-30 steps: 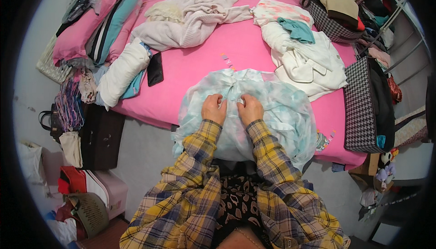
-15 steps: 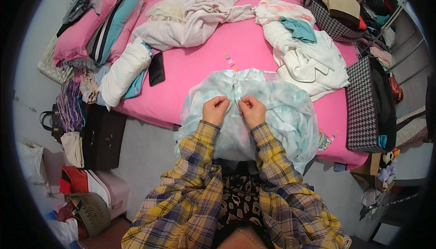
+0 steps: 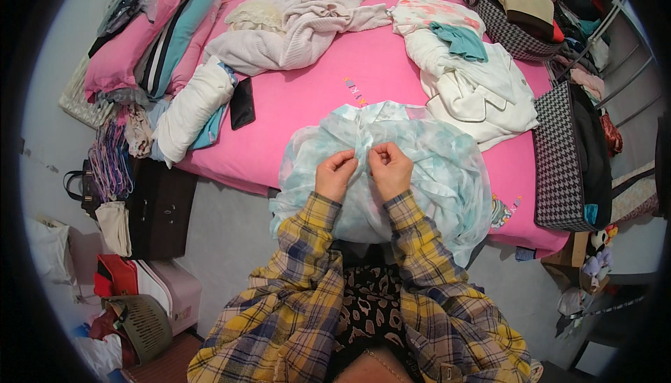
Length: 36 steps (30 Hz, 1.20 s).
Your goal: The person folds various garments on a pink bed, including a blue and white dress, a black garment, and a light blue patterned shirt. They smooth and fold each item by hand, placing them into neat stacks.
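A sheer pale blue-and-white garment [image 3: 440, 173] lies bunched on the near edge of the pink bed, part of it hanging over the side. Both hands meet at its middle, where a whitish strip of cloth runs toward me. My left hand [image 3: 336, 175] is closed in a pinch on the fabric just left of this strip. Close beside it, my right hand [image 3: 391, 171] pinches the fabric with thumb and forefinger. The fingertips hide whatever small part lies between them. Whether the garment is a dress or a skirt, I cannot tell.
On the pink bed [image 3: 293, 103] lie a black phone [image 3: 242, 103], a rolled white cloth [image 3: 192, 110], a pale knitted piece [image 3: 300, 33] and white clothes [image 3: 475, 89]. Houndstooth boxes [image 3: 559, 156] stand at the right. Pillows [image 3: 126, 61] are piled at the far left.
My right hand has moved slightly up and right, and my left hand a little right. Both keep pinching the garment, whose middle has shifted slightly.
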### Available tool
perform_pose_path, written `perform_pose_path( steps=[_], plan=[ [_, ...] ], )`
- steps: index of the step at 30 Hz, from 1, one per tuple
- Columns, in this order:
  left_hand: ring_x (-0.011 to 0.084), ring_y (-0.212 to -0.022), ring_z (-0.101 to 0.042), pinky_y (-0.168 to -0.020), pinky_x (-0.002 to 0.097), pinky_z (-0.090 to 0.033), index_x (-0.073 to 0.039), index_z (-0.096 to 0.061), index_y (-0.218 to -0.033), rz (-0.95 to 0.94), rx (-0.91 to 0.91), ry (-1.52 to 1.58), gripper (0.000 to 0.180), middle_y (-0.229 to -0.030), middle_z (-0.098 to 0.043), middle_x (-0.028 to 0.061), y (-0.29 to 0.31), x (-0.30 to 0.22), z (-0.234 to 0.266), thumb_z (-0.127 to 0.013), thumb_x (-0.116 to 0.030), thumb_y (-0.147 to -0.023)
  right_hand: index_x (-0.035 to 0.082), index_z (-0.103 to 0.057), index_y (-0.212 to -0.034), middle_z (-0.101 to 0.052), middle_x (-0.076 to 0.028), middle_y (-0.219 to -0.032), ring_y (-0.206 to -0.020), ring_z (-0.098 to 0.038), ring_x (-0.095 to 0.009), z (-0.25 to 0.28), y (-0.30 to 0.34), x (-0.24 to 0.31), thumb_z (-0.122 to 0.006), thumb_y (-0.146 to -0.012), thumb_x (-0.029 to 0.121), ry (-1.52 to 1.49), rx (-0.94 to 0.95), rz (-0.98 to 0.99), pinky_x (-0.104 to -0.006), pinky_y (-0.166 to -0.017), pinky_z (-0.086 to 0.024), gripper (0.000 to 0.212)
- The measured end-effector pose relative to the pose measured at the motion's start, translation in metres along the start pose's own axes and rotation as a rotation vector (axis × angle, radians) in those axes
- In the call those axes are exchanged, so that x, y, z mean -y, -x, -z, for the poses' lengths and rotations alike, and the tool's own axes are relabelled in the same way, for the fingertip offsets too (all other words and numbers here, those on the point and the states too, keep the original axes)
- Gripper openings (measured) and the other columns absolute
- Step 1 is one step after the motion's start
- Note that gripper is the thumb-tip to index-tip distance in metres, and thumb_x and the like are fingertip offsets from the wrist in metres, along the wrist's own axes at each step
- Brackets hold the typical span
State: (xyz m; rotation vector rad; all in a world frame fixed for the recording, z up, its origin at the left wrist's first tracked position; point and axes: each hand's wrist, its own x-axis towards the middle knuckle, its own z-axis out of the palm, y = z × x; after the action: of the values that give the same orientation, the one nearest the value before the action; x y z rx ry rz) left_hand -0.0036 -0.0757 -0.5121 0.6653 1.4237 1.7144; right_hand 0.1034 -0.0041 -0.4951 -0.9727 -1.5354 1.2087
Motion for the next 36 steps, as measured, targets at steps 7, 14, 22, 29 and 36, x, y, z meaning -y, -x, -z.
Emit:
perform_pose_path(
  steps=[7,14,22,29,36],
  plan=[
    [0.0060,-0.078,-0.055,-0.069,0.0200,-0.046,0.005,-0.060,-0.107,-0.098,-0.005,-0.039,0.027,-0.087,-0.061,0.0010,0.005,0.004,-0.002,-0.063,-0.006,-0.083,0.001,-0.057,-0.081,-0.057,-0.003,-0.061,-0.046,-0.053,-0.008,0.005,0.000,0.019,-0.062,-0.080,0.009,-0.307,0.171,-0.303,-0.0208,-0.040,-0.041,0.010],
    [0.0058,-0.076,-0.053,-0.068,0.0202,-0.045,0.004,-0.061,-0.107,-0.160,-0.035,-0.078,0.026,-0.086,-0.060,-0.0005,0.011,0.000,-0.007,-0.063,-0.007,-0.083,0.001,-0.056,-0.083,-0.056,-0.003,-0.062,-0.047,-0.054,-0.008,0.004,0.002,0.016,-0.062,-0.081,0.010,-0.398,0.202,-0.345,-0.0198,-0.039,-0.041,0.011],
    [0.0057,-0.076,-0.054,-0.069,0.0199,-0.045,0.001,-0.061,-0.102,-0.303,-0.062,-0.305,0.021,-0.085,-0.060,-0.0002,0.018,-0.011,-0.013,-0.061,-0.007,-0.083,0.000,-0.057,-0.079,-0.061,-0.005,-0.063,-0.055,-0.059,-0.011,0.000,0.004,0.005,-0.062,-0.079,0.009,-0.049,0.038,-0.050,-0.0250,-0.052,-0.046,0.011],
    [0.0050,-0.074,-0.053,-0.067,0.0197,-0.045,0.001,-0.061,-0.097,-0.334,-0.111,-0.301,0.017,-0.082,-0.060,-0.0010,0.017,-0.006,-0.016,-0.063,-0.007,-0.082,0.000,-0.058,-0.079,-0.061,-0.006,-0.063,-0.056,-0.059,-0.011,0.003,0.009,0.014,-0.062,-0.080,0.010,0.035,0.078,-0.007,-0.0267,-0.053,-0.046,0.011],
    [0.0039,-0.066,-0.052,-0.059,0.0187,-0.043,0.001,-0.062,-0.091,-0.251,-0.156,-0.248,0.015,-0.075,-0.060,-0.0017,0.015,-0.007,-0.016,-0.066,-0.010,-0.082,-0.002,-0.058,-0.082,-0.061,-0.004,-0.069,-0.061,-0.059,-0.009,0.005,0.008,-0.001,-0.062,-0.081,0.008,-0.180,0.161,-0.121,-0.0238,-0.055,-0.048,0.010]
  ],
)
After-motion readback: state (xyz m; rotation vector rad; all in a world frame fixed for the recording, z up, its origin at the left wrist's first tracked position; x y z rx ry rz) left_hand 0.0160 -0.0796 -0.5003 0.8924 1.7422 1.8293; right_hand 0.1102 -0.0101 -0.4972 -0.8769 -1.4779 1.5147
